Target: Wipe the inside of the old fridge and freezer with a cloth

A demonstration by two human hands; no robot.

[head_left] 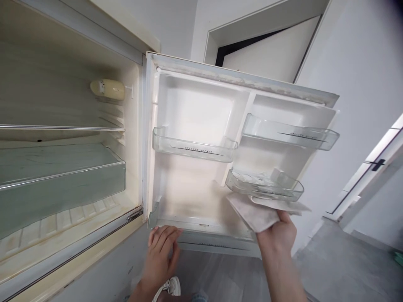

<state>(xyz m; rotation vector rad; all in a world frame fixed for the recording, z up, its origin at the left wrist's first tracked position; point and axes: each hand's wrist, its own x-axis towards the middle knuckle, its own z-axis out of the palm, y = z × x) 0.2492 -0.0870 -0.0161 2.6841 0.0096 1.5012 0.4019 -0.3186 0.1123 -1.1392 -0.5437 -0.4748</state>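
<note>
My right hand [278, 235] is closed on a folded, pale, stained cloth [258, 214], just below the lower right door bin [267, 186]. The cloth's far edge reaches up close to the underside of that bin; whether it touches cannot be told. My left hand [163, 247] has its fingers bent over the left end of the long bottom door bin [217, 245]. The open fridge door [189, 184] has a clear upper left bin [195, 147] and an upper right bin [291, 132]. Grime marks the top edge of the door.
At the left, the fridge interior [63, 209] has a glass shelf [63, 127], a translucent drawer [69, 188] and a yellowish lamp cover [108, 89]. Behind the fridge door stands a doorway [264, 54]. The grey floor [340, 260] shows at the lower right, my white shoe [173, 286] below.
</note>
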